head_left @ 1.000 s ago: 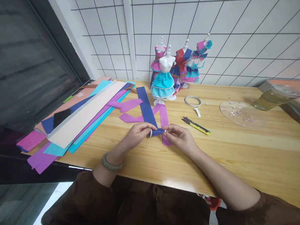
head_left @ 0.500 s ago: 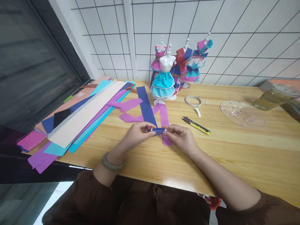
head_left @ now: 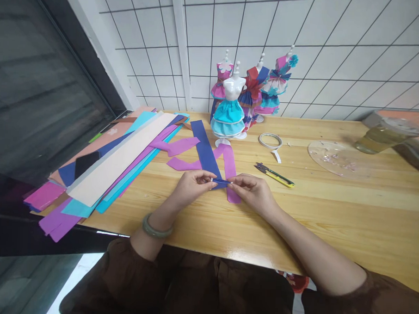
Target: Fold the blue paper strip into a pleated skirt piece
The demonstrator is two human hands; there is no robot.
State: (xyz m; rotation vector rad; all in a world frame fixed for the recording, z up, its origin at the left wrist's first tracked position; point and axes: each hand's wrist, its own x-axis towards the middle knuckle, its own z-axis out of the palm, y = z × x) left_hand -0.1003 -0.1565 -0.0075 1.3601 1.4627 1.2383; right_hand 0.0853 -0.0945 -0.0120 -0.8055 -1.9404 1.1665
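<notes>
Between my hands is a small folded piece of dark blue paper (head_left: pixel 222 181), with bits of white at its two ends. My left hand (head_left: pixel 195 186) pinches its left end, and my right hand (head_left: pixel 251 189) pinches the right end. Just beyond it lies a long dark blue strip (head_left: pixel 205 145), its near end close under my fingers. Purple strips (head_left: pixel 230 162) lie bent beside that strip, one reaching below my right fingertips. Whether the held piece is joined to the blue strip, I cannot tell.
Coloured paper strips (head_left: pixel 122 158) are piled at the left with a phone (head_left: pixel 87 164) on them. Dressed mannequins (head_left: pixel 228 114) stand by the tiled wall. To the right are a tape roll (head_left: pixel 270 140), yellow thread snips (head_left: pixel 274 175), a clear dish (head_left: pixel 334 158) and a cup (head_left: pixel 384 135).
The small blue piece has turned slightly between my fingers and looks narrower. My hands have otherwise stayed in nearly the same place, and the things on the table have not moved.
</notes>
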